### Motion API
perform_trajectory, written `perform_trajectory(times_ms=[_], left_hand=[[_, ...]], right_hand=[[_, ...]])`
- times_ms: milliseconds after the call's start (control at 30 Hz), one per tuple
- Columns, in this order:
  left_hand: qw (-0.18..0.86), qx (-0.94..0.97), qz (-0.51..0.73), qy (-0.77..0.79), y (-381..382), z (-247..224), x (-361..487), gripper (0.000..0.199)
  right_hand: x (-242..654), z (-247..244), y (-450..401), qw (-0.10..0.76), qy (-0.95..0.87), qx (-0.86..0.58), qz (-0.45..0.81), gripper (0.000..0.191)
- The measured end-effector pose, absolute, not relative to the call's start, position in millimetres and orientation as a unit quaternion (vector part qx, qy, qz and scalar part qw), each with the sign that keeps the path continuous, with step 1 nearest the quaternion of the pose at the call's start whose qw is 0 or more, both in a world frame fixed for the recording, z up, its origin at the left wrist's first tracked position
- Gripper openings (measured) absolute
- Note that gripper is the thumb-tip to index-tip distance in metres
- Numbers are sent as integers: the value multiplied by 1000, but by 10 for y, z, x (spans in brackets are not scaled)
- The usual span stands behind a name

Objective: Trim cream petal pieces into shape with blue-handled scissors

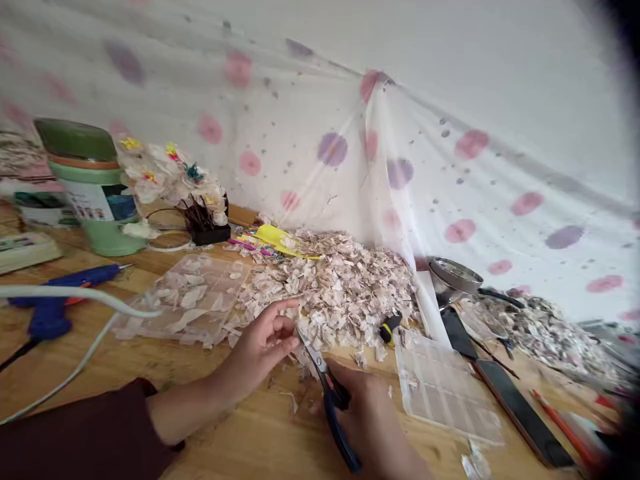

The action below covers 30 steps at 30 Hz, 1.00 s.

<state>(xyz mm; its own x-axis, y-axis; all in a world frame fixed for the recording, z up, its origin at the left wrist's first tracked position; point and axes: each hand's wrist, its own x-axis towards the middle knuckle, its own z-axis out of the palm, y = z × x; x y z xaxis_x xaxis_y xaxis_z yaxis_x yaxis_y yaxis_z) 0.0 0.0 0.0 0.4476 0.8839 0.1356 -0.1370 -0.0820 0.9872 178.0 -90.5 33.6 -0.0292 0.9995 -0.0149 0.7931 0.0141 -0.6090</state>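
So we've got navy-handled scissors (320,363) out in the middle of the wooden table (240,433), well in from its far edge, blades angled up and left. Our right hand (367,407) is wrapped around the handles. Our left hand (270,333) is half curled by the blade tips, thumb near the fingers; can't tell if there's a flake pinched in there.

Just beyond is a big pile of pale, petal-like flakes (345,293) running back to the far edge, where a polka-dot plastic sheet (290,133) hangs. Left of the pile sits a clear tray (231,277) with more flakes; to the right, a clear compartment box (450,393).

Toward the left edge: blue glue gun (50,303), plus a green canister (113,230) whose printed label (87,200) we can't read, too small. Pale handmade flowers (160,167) stand beside it.
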Motion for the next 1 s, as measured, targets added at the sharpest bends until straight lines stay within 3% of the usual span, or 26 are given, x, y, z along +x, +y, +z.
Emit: perform_trajectory(times_ms=[200,567,1000], left_hand=[[591,608,430,309,-3,27,-2,47],[633,669,305,243,-235,-62,92,64],[613,702,263,249,-311,-164,113,67]], right_hand=[[1854,272,-886,266,-655,-643,293,5],[1813,174,-836,501,-504,-545,444,20],[1722,160,-830,503,-518,-511,466,25]])
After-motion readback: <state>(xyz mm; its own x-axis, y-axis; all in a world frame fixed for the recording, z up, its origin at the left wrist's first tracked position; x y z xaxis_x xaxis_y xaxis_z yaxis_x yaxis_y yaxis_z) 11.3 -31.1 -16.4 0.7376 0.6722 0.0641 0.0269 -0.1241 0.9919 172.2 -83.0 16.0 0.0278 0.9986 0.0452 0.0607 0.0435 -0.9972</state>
